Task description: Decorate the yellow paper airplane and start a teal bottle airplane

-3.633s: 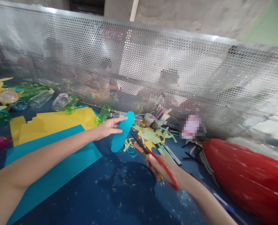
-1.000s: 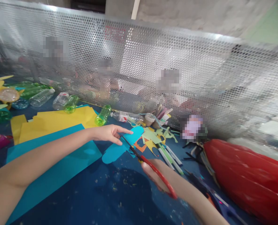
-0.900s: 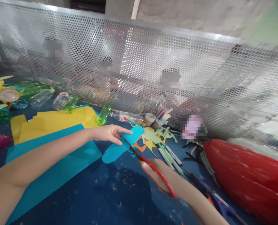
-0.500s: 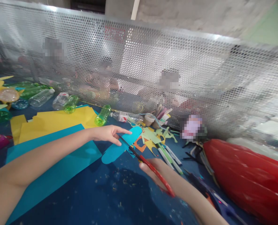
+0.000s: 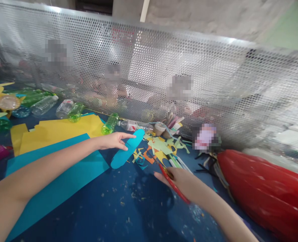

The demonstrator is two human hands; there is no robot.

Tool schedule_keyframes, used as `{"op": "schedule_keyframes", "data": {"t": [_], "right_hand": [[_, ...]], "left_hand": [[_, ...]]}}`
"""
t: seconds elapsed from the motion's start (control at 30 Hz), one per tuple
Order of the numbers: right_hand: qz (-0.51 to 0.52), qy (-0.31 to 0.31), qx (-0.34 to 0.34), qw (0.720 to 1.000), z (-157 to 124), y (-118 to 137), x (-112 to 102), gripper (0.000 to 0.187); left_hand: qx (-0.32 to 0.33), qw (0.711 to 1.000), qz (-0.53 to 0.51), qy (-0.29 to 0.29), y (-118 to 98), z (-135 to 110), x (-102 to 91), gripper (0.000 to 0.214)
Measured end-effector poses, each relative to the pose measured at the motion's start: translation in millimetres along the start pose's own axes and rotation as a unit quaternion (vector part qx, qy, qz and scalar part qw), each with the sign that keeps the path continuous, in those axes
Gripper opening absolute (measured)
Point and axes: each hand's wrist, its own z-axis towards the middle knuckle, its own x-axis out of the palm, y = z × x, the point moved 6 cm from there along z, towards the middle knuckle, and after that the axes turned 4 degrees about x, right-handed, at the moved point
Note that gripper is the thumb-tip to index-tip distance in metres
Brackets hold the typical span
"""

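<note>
A perforated metal screen (image 5: pixel 149 64) spans the upper frame behind a dark-blue tabletop (image 5: pixel 108 211). At centre, the left hand (image 5: pixel 113 140) pinches a rounded turquoise paper cutout (image 5: pixel 132 145) between thumb and fingers. Right of centre, the right hand (image 5: pixel 180 179) curls around red-handled scissors (image 5: pixel 173 187), held clear of the cutout. Paper scraps (image 5: pixel 162 145) lie just beyond; a turquoise sheet (image 5: pixel 58 191) occupies the lower left.

The bench (image 5: pixel 88 211) is dark blue. Along its far edge stands a silver metal screen (image 5: pixel 214 84) with small holes, light shining on its upper rim. Above it appear a grey wall (image 5: pixel 201 18), a narrow pale strip (image 5: pixel 144 10) and a green surface (image 5: pixel 293 28).
</note>
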Motion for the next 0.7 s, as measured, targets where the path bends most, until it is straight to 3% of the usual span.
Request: {"op": "schedule_keyframes", "data": {"t": [0.17, 0.27, 0.33, 0.4, 0.47, 0.53, 0.6, 0.7], "right_hand": [[-0.144, -0.041, 0.073, 0.986, 21.4, -33.6, 5.5, 0.039], [-0.156, -0.042, 0.074, 0.984, 26.0, -40.4, 4.1, 0.037], [-0.131, -0.087, 0.061, 0.986, 25.9, -35.4, -2.2, 0.036], [-0.04, -0.149, 0.023, 0.988, 23.9, -23.2, -7.7, 0.035], [0.133, -0.145, -0.031, 0.98, 23.0, -8.6, -3.0, 0.039], [0.312, -0.067, -0.066, 0.945, 23.6, 5.7, 11.4, 0.041], [0.424, -0.017, -0.075, 0.902, 23.0, 15.8, 23.2, 0.041], [0.523, -0.034, -0.043, 0.851, 21.5, 15.7, 28.8, 0.041]], "left_hand": [[0.01, 0.999, -0.034, 0.015, -0.7, 1.1, 6.8, 0.068], [0.013, 0.997, -0.061, 0.041, -5.7, -0.6, 17.3, 0.065], [0.005, 0.996, -0.071, 0.053, -9.7, -2.6, 25.1, 0.064], [-0.001, 0.995, -0.071, 0.071, -14.4, -5.3, 34.3, 0.064], [-0.002, 0.995, -0.047, 0.09, -18.9, -8.2, 43.6, 0.063], [-0.002, 0.994, -0.008, 0.11, -21.5, -10.6, 52.4, 0.06], [-0.003, 0.991, 0.017, 0.13, -21.4, -11.6, 60.3, 0.06], [0.009, 0.994, 0.018, 0.111, -17.8, -9.0, 63.9, 0.071]]}}
